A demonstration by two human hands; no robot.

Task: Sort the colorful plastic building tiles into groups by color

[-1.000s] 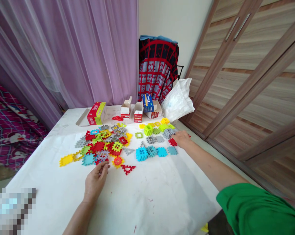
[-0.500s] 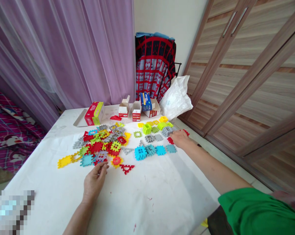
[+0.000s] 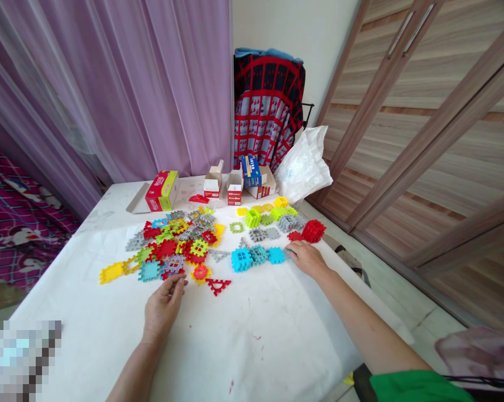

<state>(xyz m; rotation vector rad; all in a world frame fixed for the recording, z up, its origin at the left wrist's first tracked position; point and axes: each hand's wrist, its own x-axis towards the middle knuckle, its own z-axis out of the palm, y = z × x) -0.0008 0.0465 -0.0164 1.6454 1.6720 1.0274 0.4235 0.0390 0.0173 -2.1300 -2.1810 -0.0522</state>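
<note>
Many colourful interlocking plastic tiles lie on a white table (image 3: 255,346). My left hand (image 3: 163,306) rests flat and open on the table, its fingertips touching the near edge of the mixed tile pile (image 3: 172,245), beside a red triangle tile (image 3: 218,286). My right hand (image 3: 307,259) lies palm down with its fingers curled over a blue tile (image 3: 288,253) at the right end of a row of blue tiles (image 3: 259,255), which starts with a blue stack (image 3: 241,259). A red stack (image 3: 313,230) stands just beyond this hand, apart from it.
A green stack (image 3: 253,219) and a grey stack (image 3: 286,223) sit behind the blue row. Small cardboard boxes (image 3: 163,190) line the far edge, next to a white plastic bag (image 3: 304,167). A cloth-draped chair (image 3: 268,111) stands behind. Wooden wardrobe doors (image 3: 423,111) are on the right.
My right hand has drawn back from the red stack towards me and now covers the blue tile at the row's end. The left hand has stayed put.
</note>
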